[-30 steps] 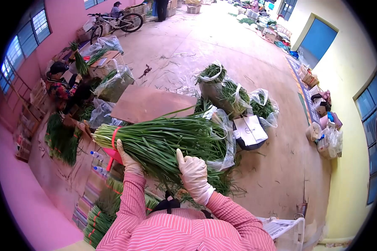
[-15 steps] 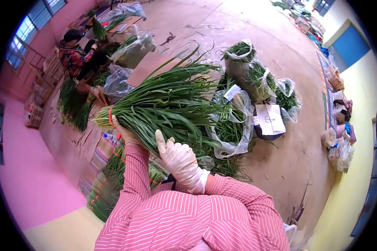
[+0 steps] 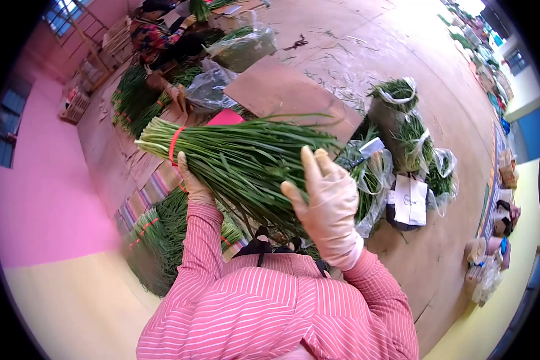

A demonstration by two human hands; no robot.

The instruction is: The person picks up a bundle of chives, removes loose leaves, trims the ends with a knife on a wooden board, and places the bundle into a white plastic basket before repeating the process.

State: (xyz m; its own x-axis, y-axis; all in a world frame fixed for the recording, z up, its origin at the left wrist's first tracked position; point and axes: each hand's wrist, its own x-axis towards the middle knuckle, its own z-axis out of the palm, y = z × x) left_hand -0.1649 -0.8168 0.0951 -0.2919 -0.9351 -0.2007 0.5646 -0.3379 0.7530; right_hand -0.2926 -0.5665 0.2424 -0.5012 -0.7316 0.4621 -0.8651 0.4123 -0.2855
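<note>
A big bundle of garlic chives (image 3: pixel 240 162) lies across in front of me, pale stem ends to the left, long green leaves to the right. A red band (image 3: pixel 175 146) circles it near the stems. My left hand (image 3: pixel 195 183), in a pale glove, grips the bundle from below, just right of the band; most of its fingers are hidden under the leaves. At the leafy end, my right hand (image 3: pixel 330 207), also gloved, has its fingers spread, with the fingertips right at the leaves and nothing grasped.
Banded chive bundles (image 3: pixel 147 231) lie on a striped mat at lower left. Beyond is a cardboard sheet (image 3: pixel 288 93). Bags of chives (image 3: pixel 402 129) and a white paper bag (image 3: pixel 411 201) stand to the right. A person (image 3: pixel 162 39) sits at the back left by more chives.
My right hand has moved right and up along the leaves, its fingers spreading from a curled pose. The bundle's leaves lie straighter. The view has turned, revealing a red object behind the bundle.
</note>
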